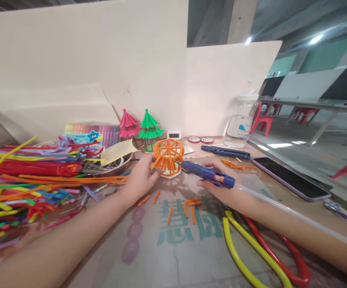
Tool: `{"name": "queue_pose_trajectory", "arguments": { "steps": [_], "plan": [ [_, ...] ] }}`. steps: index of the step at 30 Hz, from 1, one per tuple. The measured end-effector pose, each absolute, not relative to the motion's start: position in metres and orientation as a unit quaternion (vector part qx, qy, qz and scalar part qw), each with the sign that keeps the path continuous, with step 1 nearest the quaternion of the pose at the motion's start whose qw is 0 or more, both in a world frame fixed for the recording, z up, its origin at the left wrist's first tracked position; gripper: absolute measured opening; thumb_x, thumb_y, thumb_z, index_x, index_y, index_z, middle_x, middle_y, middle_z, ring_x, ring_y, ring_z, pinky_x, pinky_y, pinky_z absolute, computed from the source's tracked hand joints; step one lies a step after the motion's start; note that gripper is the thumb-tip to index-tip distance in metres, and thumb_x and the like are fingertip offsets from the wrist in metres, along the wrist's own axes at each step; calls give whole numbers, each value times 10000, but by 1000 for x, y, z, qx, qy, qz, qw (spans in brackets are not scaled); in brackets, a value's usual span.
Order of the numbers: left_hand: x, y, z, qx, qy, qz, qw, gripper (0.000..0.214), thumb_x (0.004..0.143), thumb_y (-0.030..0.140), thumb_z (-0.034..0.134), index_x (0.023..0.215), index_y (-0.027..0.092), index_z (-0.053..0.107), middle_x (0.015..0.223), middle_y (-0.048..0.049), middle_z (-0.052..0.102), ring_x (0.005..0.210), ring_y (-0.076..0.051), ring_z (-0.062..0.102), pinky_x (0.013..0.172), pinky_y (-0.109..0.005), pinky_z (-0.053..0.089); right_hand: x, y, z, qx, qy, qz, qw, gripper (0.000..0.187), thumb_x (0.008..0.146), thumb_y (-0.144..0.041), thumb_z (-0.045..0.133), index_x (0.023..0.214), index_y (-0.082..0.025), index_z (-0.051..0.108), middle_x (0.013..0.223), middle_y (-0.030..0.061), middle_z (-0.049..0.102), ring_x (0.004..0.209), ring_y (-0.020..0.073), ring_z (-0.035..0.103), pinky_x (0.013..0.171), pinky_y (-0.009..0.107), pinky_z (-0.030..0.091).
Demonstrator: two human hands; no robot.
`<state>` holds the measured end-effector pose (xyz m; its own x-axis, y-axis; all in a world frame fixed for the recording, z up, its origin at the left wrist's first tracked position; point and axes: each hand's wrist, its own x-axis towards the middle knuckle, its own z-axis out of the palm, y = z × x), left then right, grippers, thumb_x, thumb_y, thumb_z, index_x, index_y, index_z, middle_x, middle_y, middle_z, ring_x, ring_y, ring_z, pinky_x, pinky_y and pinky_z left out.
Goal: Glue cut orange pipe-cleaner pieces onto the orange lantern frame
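Observation:
My left hand (142, 176) pinches the left side of a small orange pipe-cleaner frame (169, 149), which has a spoked round top and slanting strips below it. The frame stands on a pale base on the table. In my right hand (226, 194) is a blue hot glue gun (206, 173), its nozzle pointing left at the frame's right side. Whether the tip touches the strips is hard to make out. A long clear glue stick (296, 220) sticks out of the gun's back over my right forearm. Several short cut orange pieces (185, 210) lie in front.
Bundles of coloured pipe cleaners (32, 172) fill the left, beside a metal bowl (125, 165). Pink (129, 123) and green (149, 125) tiered models stand behind. At right are a utility knife (226, 153), phone (290, 178), bottle (238, 124), and yellow (242, 244) and red handles (269, 248).

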<state>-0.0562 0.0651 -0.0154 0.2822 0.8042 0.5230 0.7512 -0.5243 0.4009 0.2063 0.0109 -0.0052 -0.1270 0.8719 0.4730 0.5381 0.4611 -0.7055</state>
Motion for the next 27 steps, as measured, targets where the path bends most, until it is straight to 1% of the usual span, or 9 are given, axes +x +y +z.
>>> {"name": "queue_pose_trajectory", "arguments": {
  "steps": [7, 13, 18, 23, 27],
  "plan": [
    [-56, 64, -15, 806, 476, 349, 39, 402, 863, 323, 539, 1233, 166, 530, 1234, -130, 613, 1145, -291, 575, 995, -454, 446, 209, 15, -10, -489, -724, 172, 454, 257, 725, -369, 732, 926, -254, 621, 742, -23, 703, 640, 163, 629, 595, 262, 470],
    [-55, 63, -12, 810, 473, 345, 35, 407, 866, 318, 534, 1247, 173, 530, 1228, -128, 616, 1133, -291, 578, 984, -459, 455, 209, 14, -9, -478, -726, 187, 458, 245, 729, -349, 725, 932, -257, 625, 755, -21, 701, 661, 168, 632, 612, 269, 477],
    [-56, 63, -13, 817, 466, 338, 22, 399, 878, 327, 517, 1250, 183, 530, 1231, -123, 611, 1148, -290, 571, 988, -454, 453, 209, 14, -10, -477, -717, 185, 473, 242, 720, -353, 727, 917, -254, 627, 709, -26, 681, 623, 165, 616, 591, 269, 470],
    [-56, 63, -13, 820, 461, 337, 20, 390, 881, 325, 514, 1242, 181, 544, 1218, -121, 616, 1134, -288, 576, 976, -444, 457, 207, 13, -6, -478, -712, 195, 476, 252, 705, -361, 731, 903, -249, 621, 717, -20, 687, 637, 172, 622, 593, 274, 468],
    [-55, 63, -13, 818, 463, 340, 24, 386, 881, 326, 515, 1234, 173, 547, 1195, -123, 622, 1130, -287, 577, 976, -445, 456, 208, 12, -4, -473, -722, 194, 466, 247, 726, -384, 720, 898, -246, 609, 728, -22, 686, 660, 173, 628, 611, 277, 465]
  ]
}}
